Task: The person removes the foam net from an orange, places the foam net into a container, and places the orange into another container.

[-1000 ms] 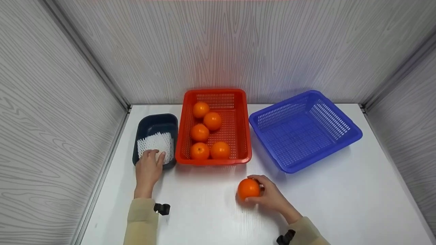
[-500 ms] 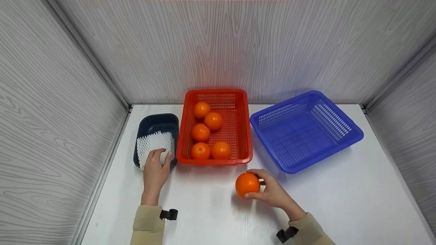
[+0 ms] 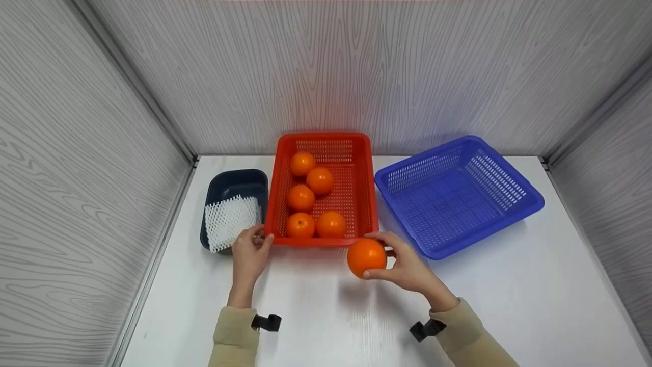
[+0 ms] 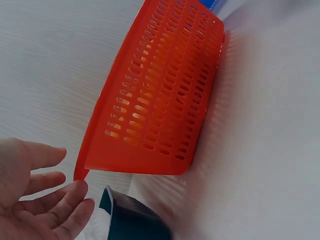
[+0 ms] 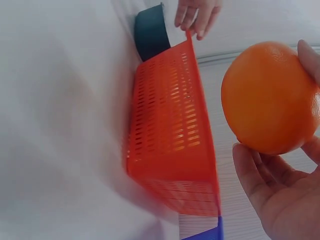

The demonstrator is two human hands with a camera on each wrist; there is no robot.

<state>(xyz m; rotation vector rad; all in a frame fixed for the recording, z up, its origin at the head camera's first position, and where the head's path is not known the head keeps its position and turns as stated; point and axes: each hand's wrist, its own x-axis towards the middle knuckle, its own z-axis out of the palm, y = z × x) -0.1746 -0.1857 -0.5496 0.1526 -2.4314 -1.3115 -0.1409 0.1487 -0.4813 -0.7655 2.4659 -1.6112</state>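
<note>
An orange (image 3: 367,258) is held in my right hand (image 3: 407,265), between the thumb and the fingers. It hangs above the table, just in front of the red basket's (image 3: 326,241) front right corner. Several more oranges (image 3: 320,181) lie inside that basket. At its front left corner is my left hand (image 3: 252,255). In the left wrist view the fingers (image 4: 75,197) are loosely bent beside the rim and hold nothing; whether a fingertip touches the rim, I cannot tell. White foam netting (image 3: 232,221) sits in the dark tray (image 3: 224,183) left of the basket.
A blue basket (image 3: 448,204) stands angled to the right of the red one, with nothing in it. Behind everything rises a grey wood-grain wall (image 3: 326,66), and side panels stand left and right. The white table (image 3: 316,316) stretches out in front.
My left hand has moved right, from the foam netting in the dark tray to the red basket's corner. My right hand has lifted the orange and brought it closer to the red basket.
</note>
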